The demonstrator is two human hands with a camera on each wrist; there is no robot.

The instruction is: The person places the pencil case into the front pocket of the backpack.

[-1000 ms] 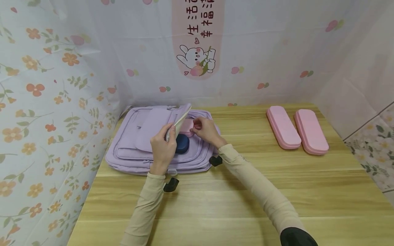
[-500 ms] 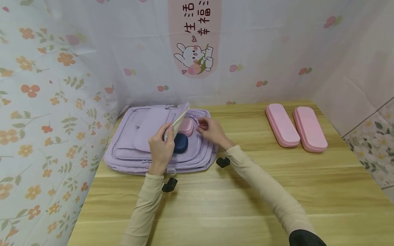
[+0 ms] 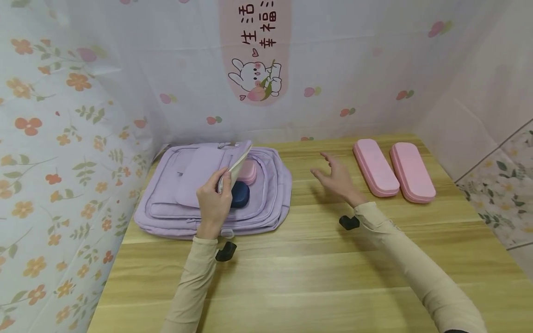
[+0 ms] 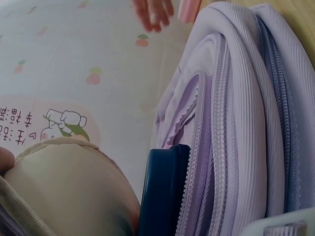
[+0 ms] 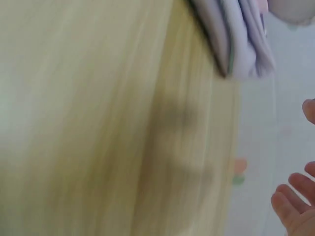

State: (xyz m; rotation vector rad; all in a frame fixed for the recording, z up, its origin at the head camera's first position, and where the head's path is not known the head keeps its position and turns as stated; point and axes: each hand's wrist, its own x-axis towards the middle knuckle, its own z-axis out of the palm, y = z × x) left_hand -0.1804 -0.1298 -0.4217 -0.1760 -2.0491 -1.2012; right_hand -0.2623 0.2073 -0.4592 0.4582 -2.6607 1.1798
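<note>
A lilac backpack [image 3: 166, 185] lies flat at the left of the table, its front compartment unzipped. My left hand [image 3: 214, 201] pinches the edge of the raised pocket flap [image 3: 238, 169] and holds it up. Under the flap sit a small pink case [image 3: 248, 171] and a dark blue case [image 3: 240, 194], both partly hidden; the blue case [image 4: 160, 191] shows beside the zipper teeth in the left wrist view. My right hand [image 3: 336, 179] holds nothing, fingers spread, over the table between the backpack and two long pink cases. Its fingers [image 5: 285, 204] show at the right wrist view's edge.
The left long pink case [image 3: 376, 167] and the right long pink case [image 3: 412, 172] lie side by side at the back right of the wooden table [image 3: 287, 277]. A printed curtain [image 3: 183, 69] hangs behind the table and along its left side.
My right hand has left the small pink case inside the backpack and moved right, its fingers spreading, toward the long pink cases. My left hand keeps the flap lifted.
</note>
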